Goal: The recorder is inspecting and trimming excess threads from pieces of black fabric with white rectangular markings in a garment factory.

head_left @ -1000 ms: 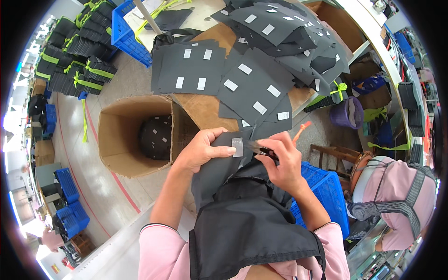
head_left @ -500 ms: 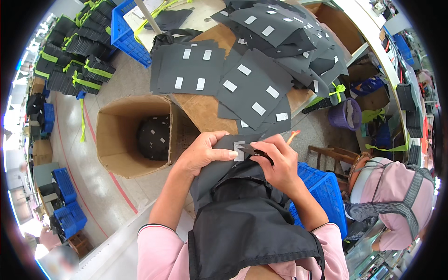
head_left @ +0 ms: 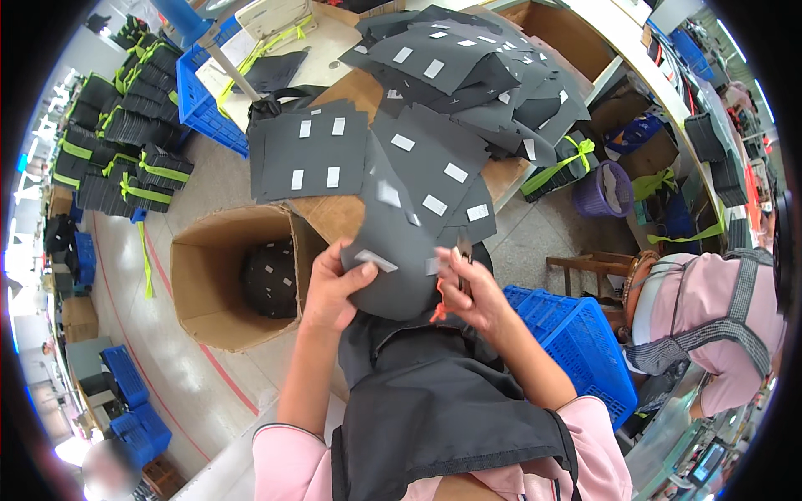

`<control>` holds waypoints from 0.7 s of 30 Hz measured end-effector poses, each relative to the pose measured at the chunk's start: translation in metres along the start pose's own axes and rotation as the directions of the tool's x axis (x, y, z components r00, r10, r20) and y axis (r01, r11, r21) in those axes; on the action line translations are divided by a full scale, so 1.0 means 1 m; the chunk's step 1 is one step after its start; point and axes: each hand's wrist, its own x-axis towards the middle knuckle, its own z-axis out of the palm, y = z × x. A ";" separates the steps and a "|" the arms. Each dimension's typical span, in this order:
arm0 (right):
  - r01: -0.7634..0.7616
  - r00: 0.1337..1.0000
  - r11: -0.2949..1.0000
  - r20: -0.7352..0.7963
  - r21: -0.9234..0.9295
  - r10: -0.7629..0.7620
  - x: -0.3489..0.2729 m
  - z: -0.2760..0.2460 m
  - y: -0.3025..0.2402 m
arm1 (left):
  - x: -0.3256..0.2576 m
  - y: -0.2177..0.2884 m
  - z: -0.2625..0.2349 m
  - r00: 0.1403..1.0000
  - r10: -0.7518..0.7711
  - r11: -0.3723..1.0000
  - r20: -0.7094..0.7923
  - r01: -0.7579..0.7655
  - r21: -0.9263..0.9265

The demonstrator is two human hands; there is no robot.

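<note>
Single sheet point(head_left: 393, 288) spanning between left hand point(head_left: 334, 288) and right hand point(head_left: 472, 288). Beyond, sheet pile point(head_left: 476, 71) resting on desk point(head_left: 330, 221). Left: cardboard carton point(head_left: 209, 284) standing beside desk, pieces point(head_left: 269, 288) lying inside; tied bundles point(head_left: 129, 117) lying farther out. Right: crate point(head_left: 576, 334) standing near stool point(head_left: 585, 263), wastebasket point(head_left: 591, 200) sitting beyond.

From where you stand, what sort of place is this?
Probably a factory workshop: dark sheets with white labels lie heaped up, dark bundles are tied with yellow-green strips, and blue crates stand around.

Open carton point(head_left: 205, 280) left, crate point(head_left: 558, 334) right, sheets point(head_left: 424, 154) ahead
</note>
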 end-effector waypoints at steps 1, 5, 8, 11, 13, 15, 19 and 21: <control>0.028 1.000 0.992 -0.005 -0.120 -0.028 0.007 0.002 -0.010 | -0.006 -0.010 -0.015 0.999 -0.007 0.998 0.041 0.009 -0.060; 0.271 0.937 0.878 -0.101 -0.395 -0.334 0.012 0.012 -0.037 | -0.035 -0.002 -0.062 0.961 -0.023 0.956 0.277 -0.060 0.287; 0.256 0.946 0.748 0.001 -0.612 -0.323 0.000 0.017 -0.053 | -0.015 0.035 -0.047 0.970 0.158 0.985 0.186 -0.168 0.042; 0.211 0.961 0.600 0.053 -0.771 -0.270 -0.006 0.033 -0.057 | 0.007 0.046 -0.023 0.976 0.018 0.833 0.216 -0.135 0.536; 0.219 0.962 0.576 0.077 -0.787 -0.261 -0.008 0.037 -0.056 | 0.018 0.037 0.009 0.948 -0.246 0.785 0.203 0.072 0.616; 0.262 0.956 0.562 0.130 -0.785 -0.264 -0.007 0.033 -0.054 | 0.026 0.023 0.022 0.906 -0.386 0.750 0.173 0.199 0.631; 0.231 0.973 0.659 0.171 -0.716 -0.155 -0.015 0.024 -0.051 | 0.033 -0.003 0.005 0.978 -0.131 0.720 0.164 -0.019 0.693; 0.232 0.971 0.695 0.202 -0.680 -0.126 -0.012 0.019 -0.054 | 0.030 0.000 0.015 0.974 -0.154 0.903 0.168 0.069 0.423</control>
